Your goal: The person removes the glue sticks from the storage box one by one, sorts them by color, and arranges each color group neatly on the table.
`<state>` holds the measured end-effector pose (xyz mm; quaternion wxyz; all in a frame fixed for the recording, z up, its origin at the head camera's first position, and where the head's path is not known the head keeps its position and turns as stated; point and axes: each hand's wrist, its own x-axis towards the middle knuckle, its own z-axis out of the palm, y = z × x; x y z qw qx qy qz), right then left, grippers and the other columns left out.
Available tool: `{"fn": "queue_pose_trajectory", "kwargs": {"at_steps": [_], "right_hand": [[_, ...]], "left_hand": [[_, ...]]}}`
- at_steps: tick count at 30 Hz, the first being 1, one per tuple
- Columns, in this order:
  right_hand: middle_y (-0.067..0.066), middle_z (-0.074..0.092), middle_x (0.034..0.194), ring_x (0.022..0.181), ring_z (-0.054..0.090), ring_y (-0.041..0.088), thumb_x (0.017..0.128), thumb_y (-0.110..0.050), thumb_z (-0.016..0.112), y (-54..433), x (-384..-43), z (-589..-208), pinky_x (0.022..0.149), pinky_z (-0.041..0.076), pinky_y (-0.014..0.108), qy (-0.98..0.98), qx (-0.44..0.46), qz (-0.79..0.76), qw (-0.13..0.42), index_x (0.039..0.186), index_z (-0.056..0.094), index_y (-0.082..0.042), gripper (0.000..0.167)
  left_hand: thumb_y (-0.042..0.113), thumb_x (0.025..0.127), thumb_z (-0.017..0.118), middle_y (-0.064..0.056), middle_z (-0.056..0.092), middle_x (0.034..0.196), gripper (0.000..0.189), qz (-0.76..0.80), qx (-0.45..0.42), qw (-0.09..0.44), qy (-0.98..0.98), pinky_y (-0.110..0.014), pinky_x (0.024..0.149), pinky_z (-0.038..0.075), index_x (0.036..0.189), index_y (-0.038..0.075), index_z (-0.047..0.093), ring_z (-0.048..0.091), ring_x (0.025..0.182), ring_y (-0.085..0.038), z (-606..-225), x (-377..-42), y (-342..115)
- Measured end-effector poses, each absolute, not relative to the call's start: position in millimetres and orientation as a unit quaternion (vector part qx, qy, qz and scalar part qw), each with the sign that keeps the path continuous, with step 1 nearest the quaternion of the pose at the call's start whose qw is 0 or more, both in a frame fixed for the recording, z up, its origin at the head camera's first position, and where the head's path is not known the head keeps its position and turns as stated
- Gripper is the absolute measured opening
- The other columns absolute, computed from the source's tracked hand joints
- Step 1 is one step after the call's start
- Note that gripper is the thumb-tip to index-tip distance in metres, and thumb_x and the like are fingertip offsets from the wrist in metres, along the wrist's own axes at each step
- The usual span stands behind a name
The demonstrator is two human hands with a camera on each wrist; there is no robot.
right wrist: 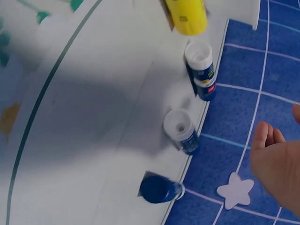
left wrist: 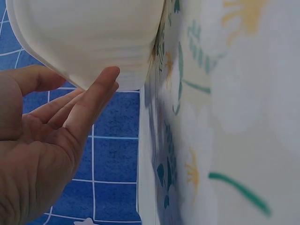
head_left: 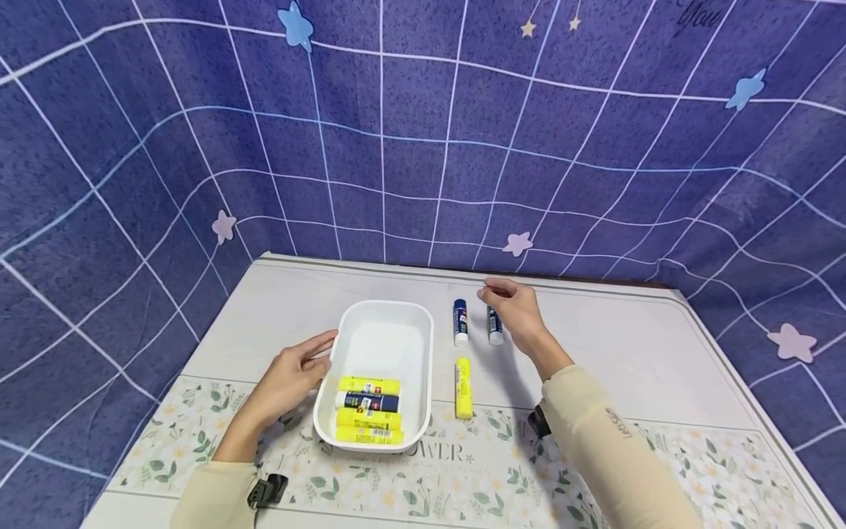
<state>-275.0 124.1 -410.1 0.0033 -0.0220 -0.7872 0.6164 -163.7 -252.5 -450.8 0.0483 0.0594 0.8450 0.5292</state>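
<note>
My left hand (head_left: 297, 375) rests with its fingers against the left outer side of a white tray (head_left: 428, 367); in the left wrist view the fingers (left wrist: 96, 93) are fairly straight along the tray wall. Inside the tray lie yellow glue sticks (head_left: 369, 419) and a blue glue stick (head_left: 371, 401). My right hand (head_left: 518, 308) hovers over the table's far part with loosely curled fingers, nothing visible in it. Below it lies a blue glue stick (head_left: 495, 328), partly covered. Another blue glue stick (right wrist: 159, 189) shows only in the right wrist view.
Left of the right hand lies one blue glue stick (head_left: 460, 322) with a white end. Nearer the front is a yellow glue stick (head_left: 464, 388). A flower-printed cloth (head_left: 482, 485) covers the table, and a blue grid curtain (head_left: 410, 169) hangs behind its back edge.
</note>
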Motion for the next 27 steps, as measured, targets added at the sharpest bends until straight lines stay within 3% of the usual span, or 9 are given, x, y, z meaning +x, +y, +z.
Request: {"fn": "queue_pose_trajectory", "kwargs": {"at_steps": [6, 18, 27], "right_hand": [[0.017, 0.072, 0.122, 0.099, 0.065, 0.008, 0.096, -0.011, 0.072, 111.4, -273.2, -406.4, 0.087, 0.055, 0.015, -0.781, 0.008, 0.624, -0.007, 0.134, 0.065, 0.004, 0.041], [0.012, 0.074, 0.115, 0.096, 0.066, 0.006, 0.094, -0.011, 0.073, 100.8, -268.5, -404.2, 0.093, 0.056, 0.018, -0.769, 0.030, 0.638, -0.020, 0.129, 0.070, -0.001, 0.036], [0.017, 0.071, 0.125, 0.104, 0.067, 0.009, 0.095, -0.005, 0.070, 86.9, -262.6, -398.7, 0.097, 0.057, 0.019, -0.746, 0.080, 0.659, -0.058, 0.134, 0.067, 0.001, 0.040]], "left_hand": [[0.012, 0.107, 0.053, -0.020, 0.049, 0.158, 0.055, 0.536, 0.063, 0.049, 0.840, -0.028, 0.090, 0.064, 0.160, 0.012, 0.040, 0.067, 0.126, -0.035, -449.3, -162.2, -255.3], [0.013, 0.106, 0.054, -0.019, 0.049, 0.157, 0.055, 0.536, 0.061, 0.052, 0.840, -0.023, 0.087, 0.064, 0.160, 0.012, 0.040, 0.069, 0.122, -0.032, -449.8, -165.0, -250.7], [0.011, 0.106, 0.053, -0.020, 0.050, 0.157, 0.055, 0.531, 0.061, 0.047, 0.844, -0.019, 0.082, 0.062, 0.159, 0.012, 0.041, 0.070, 0.118, -0.030, -449.8, -165.5, -250.1]]}}
